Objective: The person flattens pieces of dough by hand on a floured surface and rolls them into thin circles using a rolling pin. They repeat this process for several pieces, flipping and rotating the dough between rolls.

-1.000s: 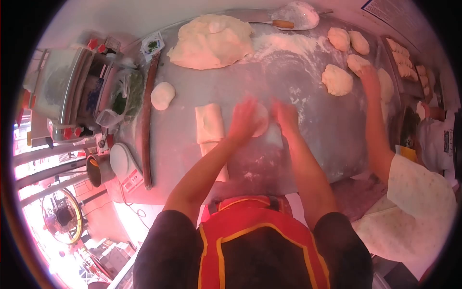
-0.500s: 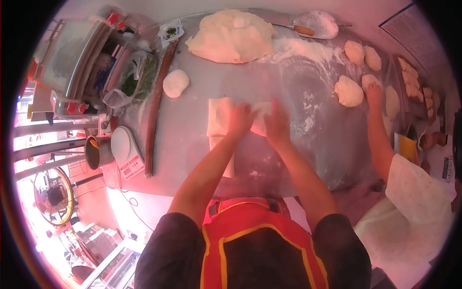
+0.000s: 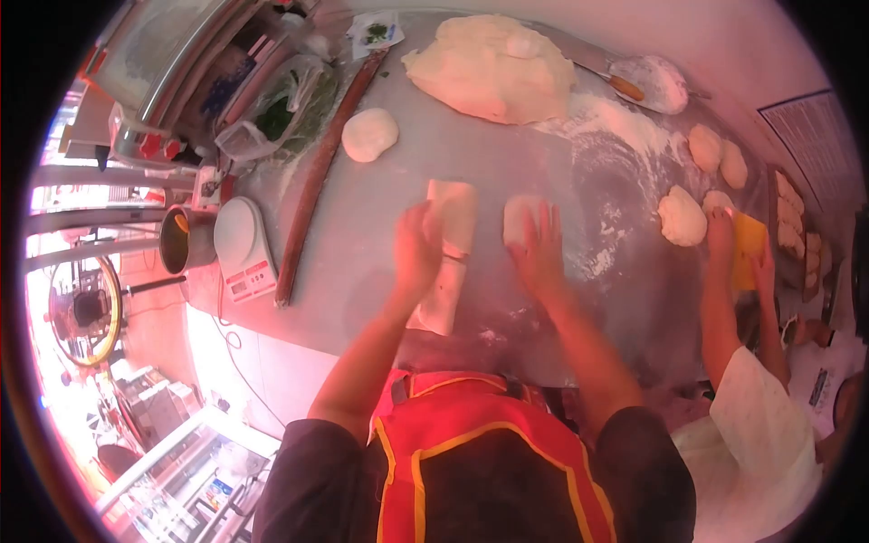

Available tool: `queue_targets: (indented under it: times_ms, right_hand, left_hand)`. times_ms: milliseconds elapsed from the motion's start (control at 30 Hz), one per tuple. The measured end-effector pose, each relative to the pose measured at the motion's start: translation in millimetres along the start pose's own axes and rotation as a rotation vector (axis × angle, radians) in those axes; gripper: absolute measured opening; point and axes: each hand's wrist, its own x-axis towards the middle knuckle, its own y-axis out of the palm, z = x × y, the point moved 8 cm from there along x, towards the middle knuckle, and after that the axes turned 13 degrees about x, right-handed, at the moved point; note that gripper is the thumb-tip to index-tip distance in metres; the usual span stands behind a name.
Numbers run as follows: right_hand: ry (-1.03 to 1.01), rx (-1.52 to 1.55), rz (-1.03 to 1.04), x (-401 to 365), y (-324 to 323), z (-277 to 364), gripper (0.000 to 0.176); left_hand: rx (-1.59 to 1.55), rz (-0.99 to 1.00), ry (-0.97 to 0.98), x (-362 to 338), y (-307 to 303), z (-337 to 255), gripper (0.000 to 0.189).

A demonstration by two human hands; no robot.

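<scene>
From the camera on my head I look straight down on the floured metal table (image 3: 380, 217), with my red-trimmed apron at the bottom of the view. My left hand (image 3: 418, 249) lies on the left edge of a long folded dough strip (image 3: 454, 213), which runs from the middle of the table back toward my body. The fingers are close together and bent over the strip, but I cannot tell whether they pinch it or only press on it. My right hand (image 3: 540, 252) lies flat just to the right, fingers slightly spread, the fingertips resting on a small dough piece (image 3: 516, 217) that sits just beside the strip without touching it. Farther away, at the far edge, there is a large dough mass (image 3: 489, 68), and to its left a round dough ball (image 3: 369, 134) sits alone. A long rolling pin (image 3: 321, 172) lies aslant along the left side, and beyond it are a white scale (image 3: 243, 249), a metal pot (image 3: 186, 237) and a plastic bag of greens (image 3: 285, 104). To the right of the big mass a scraper (image 3: 647, 81) is heaped with flour, near a loose flour patch (image 3: 625, 127). Several dough lumps (image 3: 681, 215) are lined up on the right, where another person's hand (image 3: 721, 226) rests beside a yellow card (image 3: 749, 240).
</scene>
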Motion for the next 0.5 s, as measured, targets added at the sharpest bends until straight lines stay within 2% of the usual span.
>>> queue_targets:
  times_ms: [33,133,233,333,433,500]
  right_hand:
    - [-0.014,0.011,0.003,20,4,-11,0.069]
    - [-0.095,-0.010,-0.044,96,32,-31,0.067]
    - [-0.157,0.146,0.068,148,67,0,0.062]
    - [0.038,0.421,0.033,145,46,35,0.056]
    - [0.564,0.487,-0.008,80,39,7,0.048]
    - [0.759,0.689,-0.083,34,58,-13,0.043]
  left_hand:
    - [0.115,-0.094,0.067,1,-8,15,0.034]
    - [0.074,0.166,-0.147,13,3,52,0.039]
    - [0.095,0.246,-0.282,20,13,41,0.042]
    - [0.183,0.418,-0.354,28,15,29,0.046]
    - [0.079,0.498,-0.249,32,21,27,0.043]
    - [0.105,0.218,0.003,30,25,20,0.040]
